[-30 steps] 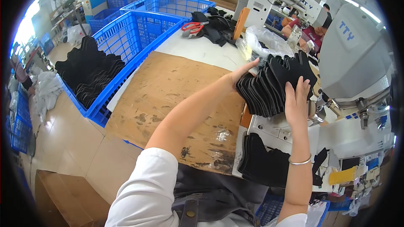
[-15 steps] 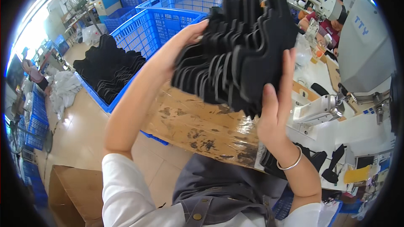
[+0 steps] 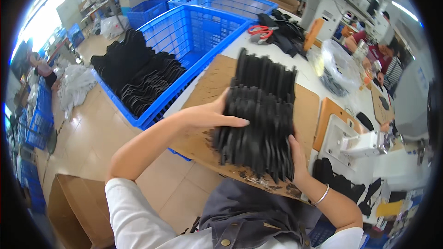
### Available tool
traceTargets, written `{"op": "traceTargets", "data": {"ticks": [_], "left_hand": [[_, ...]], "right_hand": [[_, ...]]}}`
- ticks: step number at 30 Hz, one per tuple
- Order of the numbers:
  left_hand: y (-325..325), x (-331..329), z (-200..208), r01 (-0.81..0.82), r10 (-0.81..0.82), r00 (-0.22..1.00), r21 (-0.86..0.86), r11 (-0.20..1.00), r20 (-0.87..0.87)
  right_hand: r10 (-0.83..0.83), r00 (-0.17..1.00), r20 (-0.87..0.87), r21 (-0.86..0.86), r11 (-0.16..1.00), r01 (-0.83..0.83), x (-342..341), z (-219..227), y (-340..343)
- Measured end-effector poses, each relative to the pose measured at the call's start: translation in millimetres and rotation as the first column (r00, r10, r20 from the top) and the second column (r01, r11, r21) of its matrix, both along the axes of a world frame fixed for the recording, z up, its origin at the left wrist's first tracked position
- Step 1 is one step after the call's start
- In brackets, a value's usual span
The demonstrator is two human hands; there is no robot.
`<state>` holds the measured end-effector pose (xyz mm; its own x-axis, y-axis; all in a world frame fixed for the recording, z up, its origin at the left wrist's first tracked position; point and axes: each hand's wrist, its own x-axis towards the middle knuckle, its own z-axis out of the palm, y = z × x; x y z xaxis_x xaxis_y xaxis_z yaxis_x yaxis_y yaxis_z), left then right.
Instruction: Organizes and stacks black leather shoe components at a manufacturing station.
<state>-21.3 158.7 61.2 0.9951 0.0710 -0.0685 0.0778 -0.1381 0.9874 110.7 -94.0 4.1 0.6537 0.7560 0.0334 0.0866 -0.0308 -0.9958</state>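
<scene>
A thick stack of black, soft-looking cut pieces with wavy contoured edges point(image 3: 258, 115) is pressed between my two hands over the brown board point(image 3: 304, 106). My left hand point(image 3: 214, 114) grips its left side, the thumb lying across the front edges. On the right side my right hand point(image 3: 299, 157) holds the stack, fingers partly hidden behind it; a silver bangle circles that wrist. The pieces stand side by side with their edges toward me, slightly blurred. Whether the bottom of the stack touches the board I cannot tell.
Left of the board, a blue plastic crate point(image 3: 203, 25) holds more black pieces point(image 3: 138, 74). Red-handled pliers or snips point(image 3: 261, 31) lie by black fabric point(image 3: 288, 34). A sewing machine point(image 3: 364, 144) stands right, and a cardboard box point(image 3: 78, 207) lower left. Other people work at far right.
The stack has come down toward the board and turned, so its edges now face me rather than a broad side. My left thumb now shows across its front.
</scene>
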Motion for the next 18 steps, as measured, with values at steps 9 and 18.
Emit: {"op": "traceTargets", "data": {"ticks": [9,18], "left_hand": [[54,-13,46,-0.047,0.022,0.980,0.125,0.991,0.196],[225,-125,135,-0.392,0.378,0.915,-0.088,0.916,-0.143]], "right_hand": [[0.117,0.665,-0.737,0.209,0.976,0.061,-46,31,55],[0.260,0.964,-0.050,0.265,0.934,-0.238,-105,96,279]]}}
